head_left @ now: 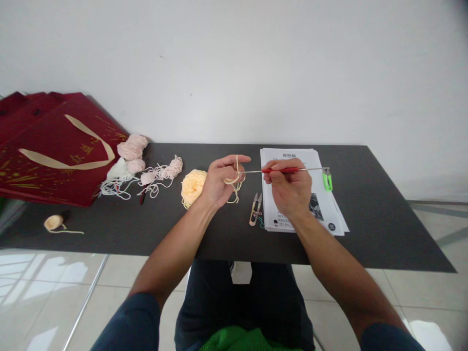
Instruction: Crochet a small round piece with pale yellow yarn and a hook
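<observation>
My right hand (291,187) is closed round the red grip of a crochet hook (288,170), whose thin metal shaft points left. The hook's tip reaches the fingers of my left hand (223,181). Pale yellow yarn (237,163) loops over my left index finger, which is stretched out, while the thumb and other fingers pinch the strand. A loose tail of this yarn hangs below the fingers. Just left of my left wrist lies a pale yellow yarn ball (193,187). Beneath my right hand are printed sheets (303,222), partly covered by it.
Thread snips (255,209) lie left of the sheets, and a green-handled snipper (327,181) lies on their right edge. Pink yarn balls (132,147) and tangled yarn (168,170) sit beside dark red paper bags (54,146). A small cream crocheted piece (54,223) rests near the table's front left.
</observation>
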{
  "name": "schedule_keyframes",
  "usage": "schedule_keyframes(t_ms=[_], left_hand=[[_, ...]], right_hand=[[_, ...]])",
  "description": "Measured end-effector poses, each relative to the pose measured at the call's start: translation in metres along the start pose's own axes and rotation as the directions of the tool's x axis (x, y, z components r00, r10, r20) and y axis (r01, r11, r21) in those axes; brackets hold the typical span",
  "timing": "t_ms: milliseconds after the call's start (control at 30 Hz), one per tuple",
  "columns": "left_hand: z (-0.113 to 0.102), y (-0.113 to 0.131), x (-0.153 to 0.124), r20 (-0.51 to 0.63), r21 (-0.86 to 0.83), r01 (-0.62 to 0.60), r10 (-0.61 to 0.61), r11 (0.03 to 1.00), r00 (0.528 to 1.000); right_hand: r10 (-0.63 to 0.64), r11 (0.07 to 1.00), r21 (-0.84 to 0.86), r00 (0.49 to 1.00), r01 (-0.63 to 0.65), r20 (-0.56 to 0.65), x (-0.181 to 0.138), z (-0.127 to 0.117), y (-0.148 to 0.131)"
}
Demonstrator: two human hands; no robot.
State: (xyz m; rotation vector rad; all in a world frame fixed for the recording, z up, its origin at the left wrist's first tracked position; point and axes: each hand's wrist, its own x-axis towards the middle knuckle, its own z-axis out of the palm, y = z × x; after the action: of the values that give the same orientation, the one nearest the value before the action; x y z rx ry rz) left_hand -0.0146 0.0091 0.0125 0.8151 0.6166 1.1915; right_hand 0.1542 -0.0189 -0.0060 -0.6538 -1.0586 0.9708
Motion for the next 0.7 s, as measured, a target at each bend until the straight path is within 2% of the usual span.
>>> schedule_keyframes(t_ms=[167,367,533,700], left_hand=[[-0.004,0.0,0.002,0.075,-0.059,0.045,-0.041,0.997,0.996],[-0.008,0.001,0.003,0.135,-0.064,0.08,-0.07,0.995,0.988],[-0.007,-0.001,0.001,0.077,0.013,-0.023,0.022,1.0,0.997],[-0.007,-0.01,0.0,0.005,0.231,-0.135,0.138,0.963,0.99]], right_hand=[[-0.013,1.0,0.027,0.999,0.013,0.029,0.0,-0.003,0.001],[0.088,0.993,0.074,0.996,-0.09,0.029,0.004,-0.002,-0.004],[0.288,0.926,0.252,0.958,-0.28,0.005,0.006,0.0,-0.003],[0.415,0.864,0.319,0.91,-0.39,-0.011,0.002,0.007,0.0]])
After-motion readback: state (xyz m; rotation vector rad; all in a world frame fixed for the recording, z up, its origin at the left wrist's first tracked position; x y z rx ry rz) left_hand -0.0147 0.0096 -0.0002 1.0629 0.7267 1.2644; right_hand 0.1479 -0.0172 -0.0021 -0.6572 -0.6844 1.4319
